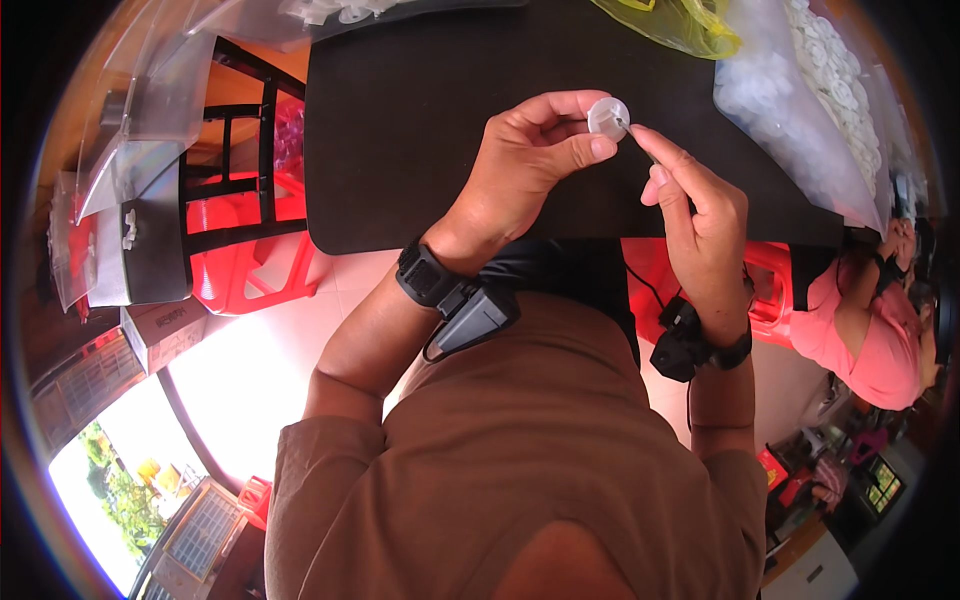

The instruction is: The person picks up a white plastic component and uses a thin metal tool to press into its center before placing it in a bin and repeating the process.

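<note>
My left hand (520, 155) pinches a small round white translucent plastic piece (603, 117) between thumb and fingers, over the dark table. The piece looks like a shallow cup or cap, its round face turned toward me. Close by on the right, my right hand (697, 195) has its index finger stretched to the rim of the piece and its other fingers curled. Something thin and dark shows at that fingertip, too small to name. Both wrists carry black strapped-on devices.
The dark table (400, 130) lies under my hands. On its right are a clear bag of white plastic parts (835, 90) and a yellow plastic bag (680, 25). Red stools (250, 270) and a black metal frame (265, 160) stand left. A person in pink (870, 340) sits at right.
</note>
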A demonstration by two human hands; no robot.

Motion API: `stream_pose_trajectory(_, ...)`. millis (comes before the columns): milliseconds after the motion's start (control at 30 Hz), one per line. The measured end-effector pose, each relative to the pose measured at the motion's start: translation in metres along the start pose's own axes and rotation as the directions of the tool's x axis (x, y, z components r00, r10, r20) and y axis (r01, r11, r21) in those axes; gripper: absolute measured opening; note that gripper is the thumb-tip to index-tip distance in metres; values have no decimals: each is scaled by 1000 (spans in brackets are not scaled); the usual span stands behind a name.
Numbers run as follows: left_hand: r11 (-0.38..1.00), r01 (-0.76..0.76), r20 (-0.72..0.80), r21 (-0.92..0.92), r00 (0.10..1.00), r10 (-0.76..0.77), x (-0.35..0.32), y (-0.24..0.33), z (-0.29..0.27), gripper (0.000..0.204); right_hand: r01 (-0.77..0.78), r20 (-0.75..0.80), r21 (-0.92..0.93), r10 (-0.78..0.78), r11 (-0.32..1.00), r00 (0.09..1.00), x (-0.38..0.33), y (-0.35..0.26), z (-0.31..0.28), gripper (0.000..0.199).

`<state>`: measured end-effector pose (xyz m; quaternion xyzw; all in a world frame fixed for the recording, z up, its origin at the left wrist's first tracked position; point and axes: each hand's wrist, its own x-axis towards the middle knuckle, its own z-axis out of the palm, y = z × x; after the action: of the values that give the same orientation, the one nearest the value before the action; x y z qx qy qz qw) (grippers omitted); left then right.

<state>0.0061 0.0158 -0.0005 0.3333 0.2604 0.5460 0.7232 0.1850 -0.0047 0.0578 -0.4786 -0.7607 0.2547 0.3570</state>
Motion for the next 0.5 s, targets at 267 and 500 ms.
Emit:
stream_pose_trajectory(267, 1000, -15, 7, 0, 1000, 15, 0, -1, 0, 38, -48, -1, 15, 48, 999, 999, 0, -3, 2, 37)
stream_pose_trajectory(500, 999, -20, -50, -42, 999, 18, 0, 0, 4, 33, -39, 5, 8, 39, 999, 999, -1, 0, 3, 37)
